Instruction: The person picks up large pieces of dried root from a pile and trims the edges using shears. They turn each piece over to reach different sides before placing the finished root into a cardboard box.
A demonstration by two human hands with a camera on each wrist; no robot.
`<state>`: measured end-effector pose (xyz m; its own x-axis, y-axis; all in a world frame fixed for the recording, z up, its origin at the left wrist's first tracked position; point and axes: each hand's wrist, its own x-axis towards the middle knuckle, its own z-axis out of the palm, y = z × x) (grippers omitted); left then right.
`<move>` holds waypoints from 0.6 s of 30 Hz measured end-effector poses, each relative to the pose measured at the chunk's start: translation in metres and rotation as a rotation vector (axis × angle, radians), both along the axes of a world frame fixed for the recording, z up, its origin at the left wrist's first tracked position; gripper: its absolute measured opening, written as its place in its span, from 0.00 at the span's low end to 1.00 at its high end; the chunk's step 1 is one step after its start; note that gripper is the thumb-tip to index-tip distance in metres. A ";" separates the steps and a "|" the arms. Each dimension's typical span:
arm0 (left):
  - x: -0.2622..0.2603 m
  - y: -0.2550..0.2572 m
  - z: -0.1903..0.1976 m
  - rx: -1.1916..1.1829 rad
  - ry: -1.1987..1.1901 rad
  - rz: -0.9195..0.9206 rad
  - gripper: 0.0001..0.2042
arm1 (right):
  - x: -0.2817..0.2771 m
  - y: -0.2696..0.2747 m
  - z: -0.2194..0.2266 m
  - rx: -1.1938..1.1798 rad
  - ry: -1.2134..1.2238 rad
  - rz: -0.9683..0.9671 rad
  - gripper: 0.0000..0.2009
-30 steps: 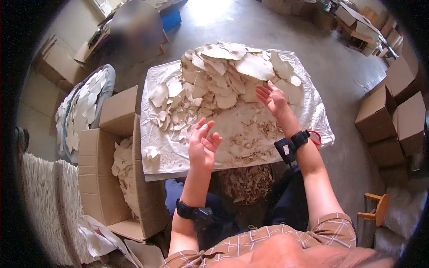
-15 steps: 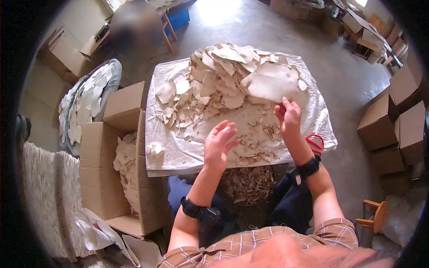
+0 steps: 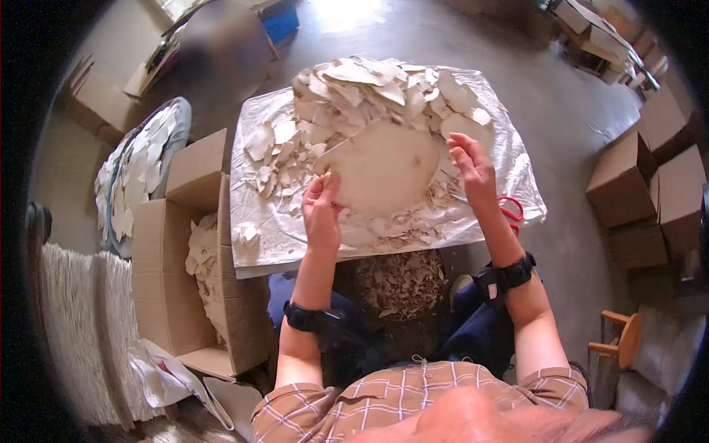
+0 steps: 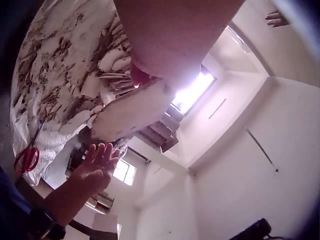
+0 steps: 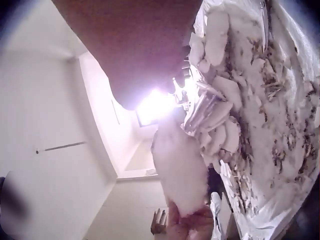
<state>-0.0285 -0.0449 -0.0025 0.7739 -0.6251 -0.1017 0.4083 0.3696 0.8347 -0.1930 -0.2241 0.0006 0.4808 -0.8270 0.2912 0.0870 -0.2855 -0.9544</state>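
A large pale flat sheet (image 3: 380, 168) is held up over the cloth-covered table, its left edge pinched by the left hand (image 3: 322, 214). Beside its right edge is the right hand (image 3: 476, 173), fingers extended; in the left wrist view that hand (image 4: 95, 172) shows spread fingers near the sheet (image 4: 132, 114). The right wrist view has the left hand (image 5: 190, 225) gripping the lower end of the sheet (image 5: 182, 167). Behind the sheet rises a heap of similar pale pieces (image 3: 354, 81). Red-handled scissors (image 3: 511, 210) lie near the right forearm.
White cloth (image 3: 258, 247) covers the table. An open cardboard box (image 3: 159, 273) with pale pieces stands at the left, a container of scraps (image 3: 402, 284) below the table edge. Cardboard boxes (image 3: 624, 181) and a wooden stool (image 3: 628, 341) are at the right; a blurred person is at upper left.
The large sheet has come off the heap's right side toward the middle and front. The left hand now pinches its left edge; the right hand's fingers have straightened from their earlier hold on it.
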 end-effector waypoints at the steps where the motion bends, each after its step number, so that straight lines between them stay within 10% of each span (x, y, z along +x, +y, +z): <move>1: 0.001 -0.001 -0.001 0.028 -0.039 -0.026 0.05 | 0.000 -0.001 0.001 -0.218 0.001 -0.036 0.12; 4: -0.002 -0.003 -0.005 0.088 -0.130 -0.131 0.05 | -0.002 0.005 0.006 -0.479 0.160 0.006 0.10; 18: -0.005 -0.003 0.013 0.061 0.149 -0.146 0.08 | -0.002 0.017 0.008 0.110 0.202 0.299 0.08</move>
<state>-0.0333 -0.0482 0.0106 0.6493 -0.7183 -0.2498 0.5745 0.2481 0.7800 -0.1951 -0.2076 0.0088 0.7442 -0.6628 0.0832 -0.0425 -0.1713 -0.9843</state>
